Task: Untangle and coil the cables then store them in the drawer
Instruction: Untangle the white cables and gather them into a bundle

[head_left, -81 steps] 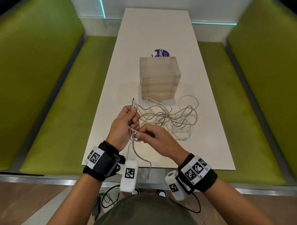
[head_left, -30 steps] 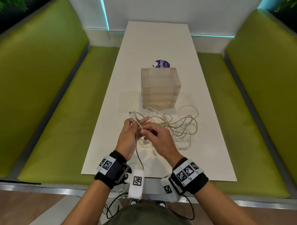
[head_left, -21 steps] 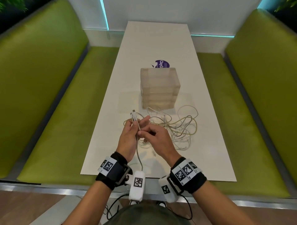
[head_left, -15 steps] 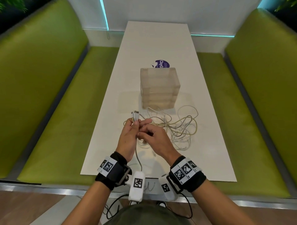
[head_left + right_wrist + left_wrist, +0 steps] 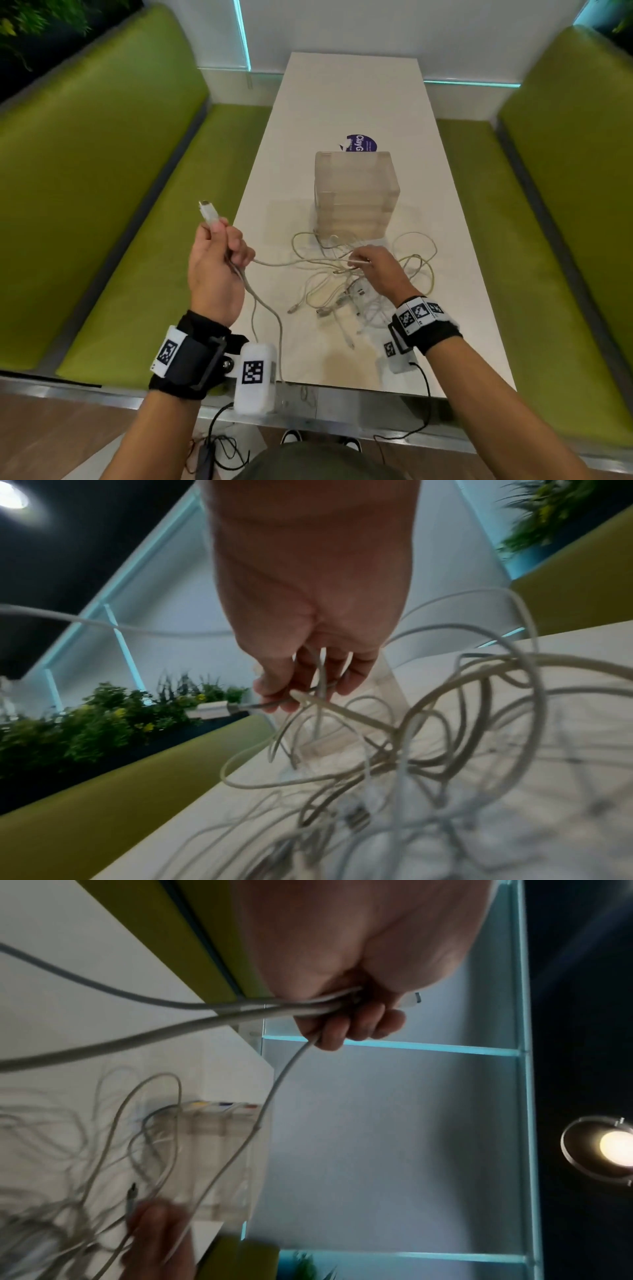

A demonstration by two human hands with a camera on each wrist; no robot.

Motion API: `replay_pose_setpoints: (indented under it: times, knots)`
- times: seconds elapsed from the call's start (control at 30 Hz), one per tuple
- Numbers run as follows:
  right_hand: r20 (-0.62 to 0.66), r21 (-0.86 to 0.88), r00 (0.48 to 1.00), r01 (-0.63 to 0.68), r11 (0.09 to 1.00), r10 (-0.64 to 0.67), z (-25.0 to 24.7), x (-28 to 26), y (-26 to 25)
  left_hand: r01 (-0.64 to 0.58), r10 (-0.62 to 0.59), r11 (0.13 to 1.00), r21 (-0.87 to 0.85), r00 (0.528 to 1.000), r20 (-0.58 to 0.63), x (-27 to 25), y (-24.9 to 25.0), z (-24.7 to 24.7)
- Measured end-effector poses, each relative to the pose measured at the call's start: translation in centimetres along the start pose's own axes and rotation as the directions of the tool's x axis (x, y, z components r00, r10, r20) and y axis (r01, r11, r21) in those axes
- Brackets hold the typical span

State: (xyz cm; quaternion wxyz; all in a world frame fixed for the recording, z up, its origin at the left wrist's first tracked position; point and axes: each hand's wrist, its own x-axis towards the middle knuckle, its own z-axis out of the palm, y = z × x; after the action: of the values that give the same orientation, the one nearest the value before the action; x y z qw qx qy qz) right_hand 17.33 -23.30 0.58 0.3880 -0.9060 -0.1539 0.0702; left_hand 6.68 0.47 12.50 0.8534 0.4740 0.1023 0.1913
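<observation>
White cable [image 5: 294,262] still untangling; my left hand [image 5: 215,263] grips its plug end, right hand [image 5: 380,270] pinches a strand in the pale tangle [image 5: 363,294]; next, I'd tease it free.

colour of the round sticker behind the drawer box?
Dark purple with white lettering, on the sticker partly hidden behind the drawer box. The head view shows it best.

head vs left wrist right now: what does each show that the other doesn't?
Only the head view: the whole table, the purple sticker behind the drawer box, both wristbands, the green benches on each side.

Only the left wrist view: the underside of the left hand with several strands bunched in its curled fingers, and a ceiling lamp.

Both: the left hand gripping a cable with its plug sticking out, the cable tangle, the drawer box, and the right hand at the tangle.
</observation>
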Motion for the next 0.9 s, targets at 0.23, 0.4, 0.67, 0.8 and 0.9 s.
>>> replay_pose_setpoints:
  times: [0.23, 0.4, 0.67, 0.8, 0.9]
  knots:
    - [-0.026, 0.047, 0.998, -0.059, 0.997, 0.060, -1.9, -0.2, 0.6, -0.082, 0.083, 0.997, 0.016, 0.995, -0.054, 1.5, 1.8, -1.8]
    - [-0.004, 0.157, 0.992, -0.122, 0.980, 0.124, -1.5, -0.6, -2.4, 0.127, -0.122, 0.963, 0.237, 0.992, -0.034, 0.8, -2.6, 0.1]
    - [0.107, -0.025, 0.990, 0.099, 0.995, -0.096, 0.2, -1.7, -6.3, 0.239, -0.338, 0.818, 0.524, 0.935, 0.102, -1.0, -9.2, 4.8]
    - [0.073, -0.155, 0.994, 0.096, 0.983, -0.086, 0.0, -2.2, -6.5, 0.264, -0.356, 0.781, 0.567, 0.933, 0.056, -0.2, -9.8, 5.0]
    - [0.054, -0.247, 0.995, 0.092, 0.965, -0.081, 0.2, -2.1, -6.6, 0.304, -0.390, 0.707, 0.639, 0.921, -0.007, 0.1, -9.8, 5.2]
